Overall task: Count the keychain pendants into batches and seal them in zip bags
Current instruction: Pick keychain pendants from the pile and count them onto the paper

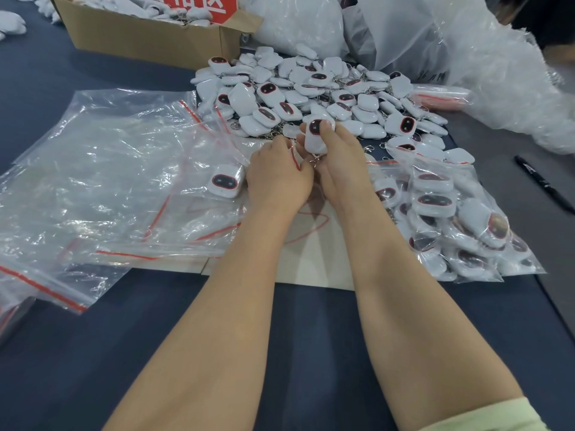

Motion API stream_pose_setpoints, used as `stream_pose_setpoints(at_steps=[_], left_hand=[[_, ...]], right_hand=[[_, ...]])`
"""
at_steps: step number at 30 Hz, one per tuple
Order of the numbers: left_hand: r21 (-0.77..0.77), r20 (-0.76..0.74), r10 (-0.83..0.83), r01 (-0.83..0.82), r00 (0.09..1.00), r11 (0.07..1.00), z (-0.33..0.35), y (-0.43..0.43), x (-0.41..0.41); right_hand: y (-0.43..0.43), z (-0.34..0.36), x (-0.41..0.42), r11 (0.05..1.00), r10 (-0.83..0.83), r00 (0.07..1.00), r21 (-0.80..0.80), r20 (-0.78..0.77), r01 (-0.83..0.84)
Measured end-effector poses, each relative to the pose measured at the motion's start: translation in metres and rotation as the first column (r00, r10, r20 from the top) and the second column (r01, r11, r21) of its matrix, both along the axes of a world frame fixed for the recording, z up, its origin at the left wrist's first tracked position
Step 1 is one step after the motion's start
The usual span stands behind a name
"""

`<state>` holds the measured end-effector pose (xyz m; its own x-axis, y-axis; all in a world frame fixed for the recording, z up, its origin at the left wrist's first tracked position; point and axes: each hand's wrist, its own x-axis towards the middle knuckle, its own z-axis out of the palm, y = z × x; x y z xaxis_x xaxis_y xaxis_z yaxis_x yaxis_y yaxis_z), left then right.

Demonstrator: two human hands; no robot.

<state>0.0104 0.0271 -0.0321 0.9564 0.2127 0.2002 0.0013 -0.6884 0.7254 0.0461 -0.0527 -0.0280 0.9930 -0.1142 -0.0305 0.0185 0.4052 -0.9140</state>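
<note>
A heap of white keychain pendants (314, 88) with dark red-rimmed faces lies at the centre back of the table. My right hand (336, 163) pinches one pendant (315, 135) at the heap's near edge, thumb on its face. My left hand (277, 178) sits right beside it, fingers curled around the red-lined mouth of a clear zip bag (217, 169). One pendant (225, 181) lies inside that bag. A pile of flat unfilled zip bags (102, 178) spreads to the left. Filled zip bags (448, 219) are stacked at the right.
A cardboard box (149, 32) holding more pendants stands at the back left. Crumpled clear plastic bags (466, 63) rise at the back right. A black marker (543, 183) lies on the right. Pale cardboard sheet (311, 262) lies under my forearms on the dark blue table.
</note>
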Motion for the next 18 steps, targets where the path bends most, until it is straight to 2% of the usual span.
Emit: stream_pose_setpoints(at_steps=[2, 6, 12, 18], left_hand=[[0.003, 0.002, -0.003, 0.003, 1.0, 1.0, 0.0003, 0.0001, -0.0004], [-0.002, -0.008, -0.003, 0.003, 1.0, 1.0, 0.0007, 0.0001, -0.0005], [-0.009, -0.003, -0.008, 0.008, 1.0, 1.0, 0.0013, 0.0, -0.0019], [0.0, -0.002, 0.002, -0.002, 1.0, 1.0, 0.0015, -0.0004, -0.0019]], right_hand=[[-0.0004, -0.0006, 0.0007, 1.0, -0.013, 1.0, 0.021, -0.003, 0.013], [0.0015, -0.0025, -0.0009, 0.997, 0.005, 0.999, -0.078, 0.048, -0.001], [0.0009, -0.0006, 0.0011, 0.999, 0.023, 1.0, 0.025, -0.01, -0.023], [0.0015, -0.0034, 0.0018, 0.999, 0.047, 0.999, 0.0, -0.023, -0.047]])
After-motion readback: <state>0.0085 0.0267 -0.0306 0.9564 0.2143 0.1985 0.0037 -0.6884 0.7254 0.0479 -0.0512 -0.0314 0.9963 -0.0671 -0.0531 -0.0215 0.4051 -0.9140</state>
